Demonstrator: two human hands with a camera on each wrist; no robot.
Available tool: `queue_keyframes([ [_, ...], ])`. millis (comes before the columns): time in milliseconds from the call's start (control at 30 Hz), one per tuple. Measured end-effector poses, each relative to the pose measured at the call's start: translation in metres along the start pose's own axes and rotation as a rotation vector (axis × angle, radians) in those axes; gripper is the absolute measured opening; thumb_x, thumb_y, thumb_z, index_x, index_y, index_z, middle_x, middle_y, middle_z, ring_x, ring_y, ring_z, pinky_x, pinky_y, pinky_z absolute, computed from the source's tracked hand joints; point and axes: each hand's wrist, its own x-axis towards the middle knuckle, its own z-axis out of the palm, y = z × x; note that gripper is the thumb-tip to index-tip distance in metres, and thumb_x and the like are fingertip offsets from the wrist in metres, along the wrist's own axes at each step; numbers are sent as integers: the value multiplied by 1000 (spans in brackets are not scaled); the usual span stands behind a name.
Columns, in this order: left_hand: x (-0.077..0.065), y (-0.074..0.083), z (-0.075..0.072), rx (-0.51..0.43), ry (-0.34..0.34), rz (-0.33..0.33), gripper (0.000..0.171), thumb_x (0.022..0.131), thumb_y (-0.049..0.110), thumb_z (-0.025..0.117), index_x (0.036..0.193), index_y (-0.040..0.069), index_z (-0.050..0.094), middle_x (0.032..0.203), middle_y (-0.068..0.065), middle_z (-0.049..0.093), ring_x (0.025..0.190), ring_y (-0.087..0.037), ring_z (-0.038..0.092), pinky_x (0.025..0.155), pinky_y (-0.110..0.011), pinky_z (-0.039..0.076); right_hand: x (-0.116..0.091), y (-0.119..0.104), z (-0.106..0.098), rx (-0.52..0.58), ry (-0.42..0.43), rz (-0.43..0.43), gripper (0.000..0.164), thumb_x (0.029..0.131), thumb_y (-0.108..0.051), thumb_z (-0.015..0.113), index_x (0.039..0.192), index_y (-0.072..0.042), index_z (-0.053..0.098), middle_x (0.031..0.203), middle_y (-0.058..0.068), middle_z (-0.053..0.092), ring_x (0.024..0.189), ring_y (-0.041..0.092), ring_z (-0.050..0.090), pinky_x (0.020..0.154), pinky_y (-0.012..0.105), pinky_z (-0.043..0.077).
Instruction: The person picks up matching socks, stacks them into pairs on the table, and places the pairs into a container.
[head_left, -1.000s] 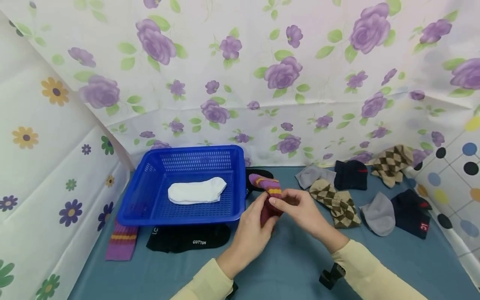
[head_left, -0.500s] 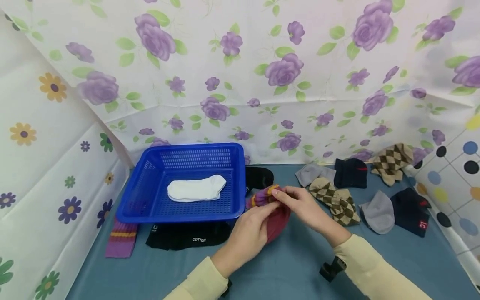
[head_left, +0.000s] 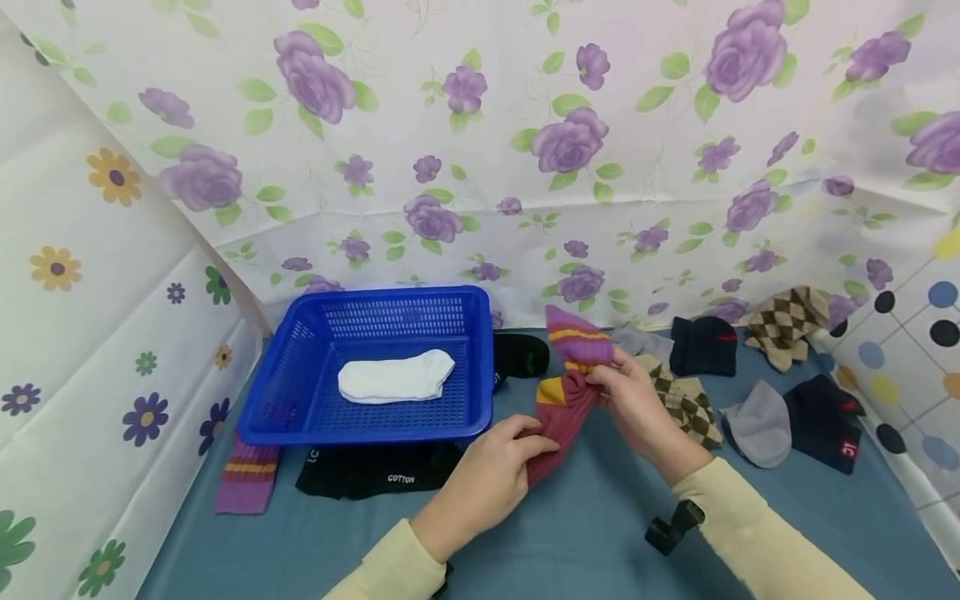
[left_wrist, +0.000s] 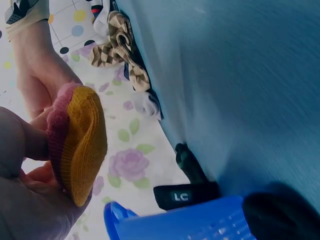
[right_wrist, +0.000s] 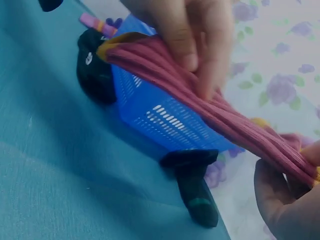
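Note:
A maroon sock [head_left: 558, 425] with purple and mustard stripes is stretched between my two hands above the cloth. My left hand [head_left: 487, 475] pinches its maroon lower part. Farther up, near the striped cuff, my right hand [head_left: 637, 404] grips it between thumb and fingers. The sock looks bunched and twisted beside the right fingertips. In the left wrist view, its mustard end [left_wrist: 87, 145] bulges past my left fingers. From the right wrist, the maroon ribbing [right_wrist: 200, 100] runs taut between both hands. Palms and some fingertips are hidden.
A blue basket [head_left: 367, 439] holds a white sock pair [head_left: 396, 377]. Around it lie black socks [head_left: 382, 472] and a purple striped sock [head_left: 247, 479]. Grey [head_left: 759, 425], navy [head_left: 702, 346] and checkered socks [head_left: 787, 325] are scattered right. A flowered curtain [head_left: 480, 167] stands behind.
The sock went from a bunch between close hands to a drawn-out length. My right hand moved right with the cuff end, which now points upward; my left hand moved slightly down and left.

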Motion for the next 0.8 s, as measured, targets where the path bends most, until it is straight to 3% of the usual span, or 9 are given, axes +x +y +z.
queue_keyframes([
  [133, -5, -5, -1, 21, 31, -17, 34, 88, 3, 54, 110, 25, 68, 114, 6, 58, 104, -11, 57, 90, -31, 51, 1, -4, -6, 124, 8, 17, 39, 88, 0, 45, 125, -12, 42, 115, -1, 54, 93, 10, 59, 74, 27, 51],
  [267, -8, -9, -1, 24, 36, -37, 31, 89, 4, 54, 109, 24, 68, 112, 6, 58, 98, -10, 58, 87, -30, 52, -1, -6, -9, 193, 29, 9, 33, 92, -11, 54, 124, -12, 44, 115, -1, 54, 95, 9, 60, 75, 27, 53],
  [367, -10, -11, -1, 2, 24, -67, 30, 91, 6, 52, 110, 24, 67, 109, 6, 58, 93, -8, 58, 83, -28, 53, -2, -5, -9, 244, 92, -36, 38, 89, -17, 63, 123, -11, 46, 112, -1, 58, 95, 10, 63, 74, 27, 55],
  [533, -13, -13, -1, -22, 7, -142, 27, 92, 7, 50, 109, 23, 66, 104, 4, 59, 85, -7, 59, 75, -26, 54, -1, -1, -16, 307, 187, -131, 45, 85, -8, 67, 124, -11, 45, 112, -1, 61, 97, 12, 64, 77, 28, 55],
  [667, -14, -14, 5, -11, -17, -202, 25, 92, 9, 51, 109, 20, 66, 104, 2, 59, 84, -9, 60, 75, -27, 54, -4, 3, -24, 228, 201, -175, 61, 84, -5, 68, 135, -19, 37, 121, 1, 54, 106, 14, 59, 78, 28, 55],
  [733, -14, -15, 9, -11, -35, -223, 23, 93, 12, 51, 109, 20, 65, 105, 2, 58, 84, -10, 60, 75, -28, 54, -8, 8, -29, 122, 206, -202, 67, 84, -4, 67, 140, -22, 34, 125, 3, 48, 108, 15, 55, 76, 27, 56],
  [800, -15, -15, 13, -17, -59, -238, 21, 94, 15, 51, 109, 19, 65, 104, 1, 57, 83, -10, 60, 75, -29, 54, -14, 16, -33, -32, 225, -243, 64, 83, -3, 68, 139, -19, 40, 125, 4, 47, 107, 14, 53, 72, 25, 56],
])
